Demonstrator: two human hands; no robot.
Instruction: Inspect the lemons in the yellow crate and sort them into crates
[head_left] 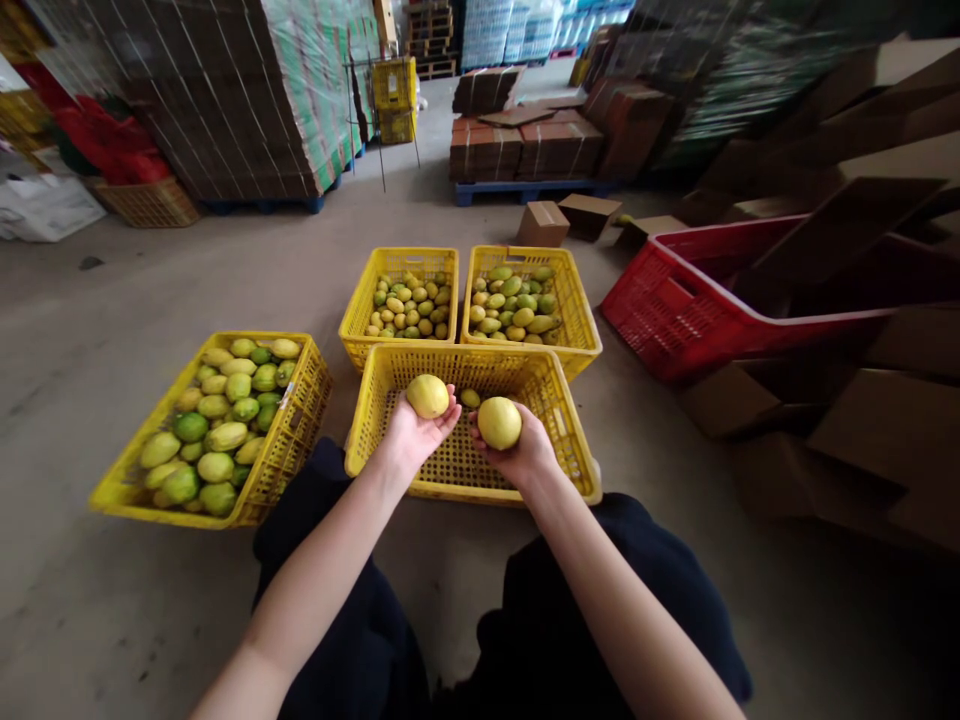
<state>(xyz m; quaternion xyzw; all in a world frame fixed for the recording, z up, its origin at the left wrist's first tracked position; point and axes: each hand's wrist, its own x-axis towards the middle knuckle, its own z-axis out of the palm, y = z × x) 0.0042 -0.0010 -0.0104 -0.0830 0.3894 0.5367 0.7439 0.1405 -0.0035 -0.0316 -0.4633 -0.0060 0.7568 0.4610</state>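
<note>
Over a yellow plastic crate [461,488] on the floor in front of me, each of my hands holds one smooth, rounded yellow fruit. My left hand [421,437], palm up, bears a fruit [427,396] with the fingers stretched to the right. Cupped around the side and underside of the other fruit [499,423] is my right hand [529,450]. The two fruits are held apart, nearly level with each other. Inside the crate lies a smaller yellow fruit [470,398], just behind my right hand. The crate's slatted bottom shows around my hands.
A yellow crate [259,490] of yellow and green fruit stands at the left. Two more fruit crates, back left [360,345] and back right [574,350], adjoin the front one. Right are a red crate [667,310] and cardboard boxes [885,420]; a loaded blue pallet [517,190] stands behind.
</note>
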